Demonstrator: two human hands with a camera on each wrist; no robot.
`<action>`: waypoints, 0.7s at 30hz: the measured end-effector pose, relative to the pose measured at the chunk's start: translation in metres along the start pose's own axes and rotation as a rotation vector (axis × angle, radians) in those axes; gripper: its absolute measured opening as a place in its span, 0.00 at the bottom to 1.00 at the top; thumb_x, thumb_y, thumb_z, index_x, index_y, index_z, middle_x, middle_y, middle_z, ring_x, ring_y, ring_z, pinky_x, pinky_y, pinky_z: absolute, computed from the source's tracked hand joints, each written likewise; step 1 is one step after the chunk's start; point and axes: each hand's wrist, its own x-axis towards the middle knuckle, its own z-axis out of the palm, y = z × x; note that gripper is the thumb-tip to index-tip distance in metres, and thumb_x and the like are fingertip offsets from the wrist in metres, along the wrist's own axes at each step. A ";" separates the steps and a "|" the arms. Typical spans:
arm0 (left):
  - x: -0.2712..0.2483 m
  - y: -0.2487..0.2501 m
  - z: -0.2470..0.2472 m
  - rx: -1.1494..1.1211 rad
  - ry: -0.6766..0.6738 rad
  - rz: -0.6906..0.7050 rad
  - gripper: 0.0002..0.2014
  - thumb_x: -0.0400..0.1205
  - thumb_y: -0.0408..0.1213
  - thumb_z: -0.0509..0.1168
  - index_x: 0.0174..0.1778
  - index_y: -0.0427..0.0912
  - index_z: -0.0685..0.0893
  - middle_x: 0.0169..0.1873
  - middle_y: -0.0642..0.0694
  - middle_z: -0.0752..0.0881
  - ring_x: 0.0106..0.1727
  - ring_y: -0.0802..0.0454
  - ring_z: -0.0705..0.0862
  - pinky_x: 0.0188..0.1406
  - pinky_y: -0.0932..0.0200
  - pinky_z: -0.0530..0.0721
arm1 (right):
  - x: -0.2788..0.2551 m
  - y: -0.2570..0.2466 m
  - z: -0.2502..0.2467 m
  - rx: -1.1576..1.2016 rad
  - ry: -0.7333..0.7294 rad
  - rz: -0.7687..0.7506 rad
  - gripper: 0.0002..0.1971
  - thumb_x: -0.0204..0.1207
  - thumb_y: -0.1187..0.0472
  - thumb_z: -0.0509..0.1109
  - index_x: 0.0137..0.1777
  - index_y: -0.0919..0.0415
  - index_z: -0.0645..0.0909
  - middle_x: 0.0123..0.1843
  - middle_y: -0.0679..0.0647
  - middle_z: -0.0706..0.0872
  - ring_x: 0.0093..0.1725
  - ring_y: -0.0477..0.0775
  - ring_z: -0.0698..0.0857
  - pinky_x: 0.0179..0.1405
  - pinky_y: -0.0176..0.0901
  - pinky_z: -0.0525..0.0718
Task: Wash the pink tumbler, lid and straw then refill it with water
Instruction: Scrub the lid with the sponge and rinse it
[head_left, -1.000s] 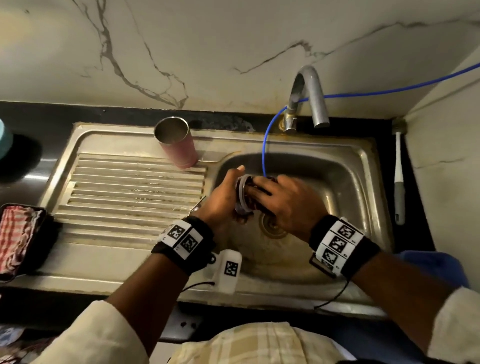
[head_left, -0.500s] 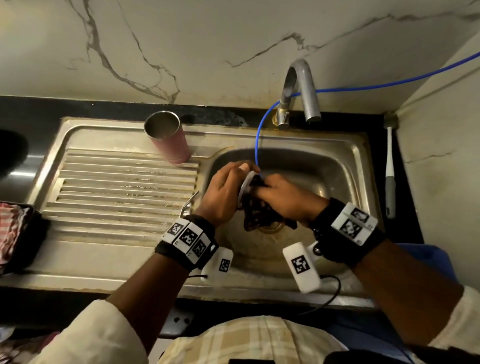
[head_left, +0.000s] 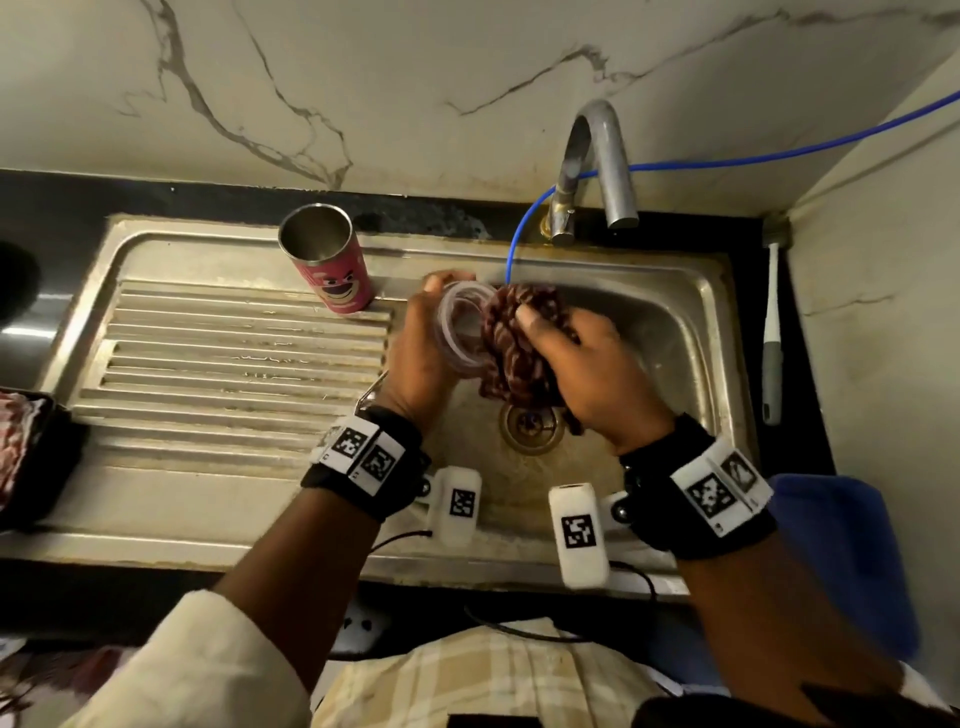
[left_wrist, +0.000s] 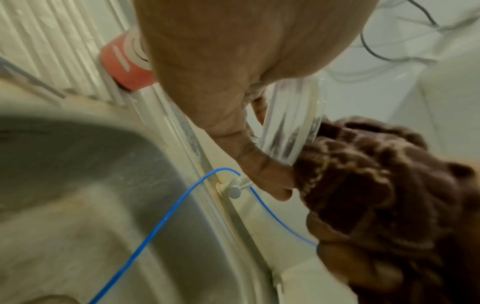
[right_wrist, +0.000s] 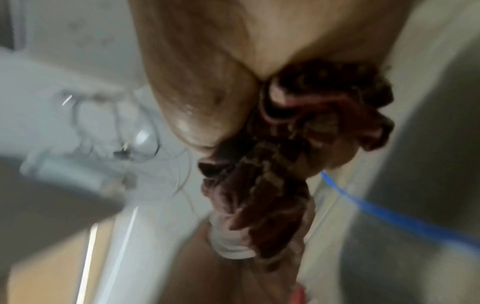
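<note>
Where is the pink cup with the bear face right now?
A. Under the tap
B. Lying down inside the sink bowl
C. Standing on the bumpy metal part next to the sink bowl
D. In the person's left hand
C: the pink tumbler stands upright and open on the ridged drainboard, left of the basin, while the left hand holds the clear lid instead.

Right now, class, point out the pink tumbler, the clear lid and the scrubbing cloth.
pink tumbler (head_left: 340, 283): head view, on its printed pink side wall.
clear lid (head_left: 460, 325): head view, on its ringed rim.
scrubbing cloth (head_left: 511, 345): head view, on its bunched dark-red middle.
</note>
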 end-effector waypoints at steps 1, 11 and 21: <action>-0.003 0.000 0.006 0.003 -0.013 -0.041 0.24 0.91 0.55 0.58 0.66 0.35 0.80 0.54 0.41 0.88 0.54 0.55 0.90 0.53 0.58 0.88 | 0.001 0.001 -0.005 -0.291 0.004 -0.089 0.12 0.90 0.51 0.69 0.50 0.54 0.90 0.40 0.44 0.91 0.39 0.33 0.87 0.46 0.32 0.86; 0.020 -0.005 0.031 -0.013 -0.231 -0.203 0.21 0.86 0.50 0.57 0.53 0.41 0.92 0.52 0.33 0.90 0.58 0.37 0.86 0.74 0.32 0.77 | -0.003 0.032 -0.036 -0.336 -0.165 -0.317 0.12 0.87 0.50 0.72 0.56 0.57 0.91 0.48 0.49 0.95 0.47 0.45 0.92 0.49 0.47 0.90; 0.024 -0.001 0.046 0.395 -0.316 -0.399 0.27 0.89 0.53 0.48 0.65 0.35 0.82 0.31 0.35 0.87 0.27 0.37 0.85 0.19 0.54 0.80 | 0.031 0.031 -0.077 -1.420 -0.357 -0.497 0.18 0.85 0.41 0.61 0.72 0.38 0.81 0.55 0.53 0.87 0.51 0.64 0.89 0.43 0.51 0.80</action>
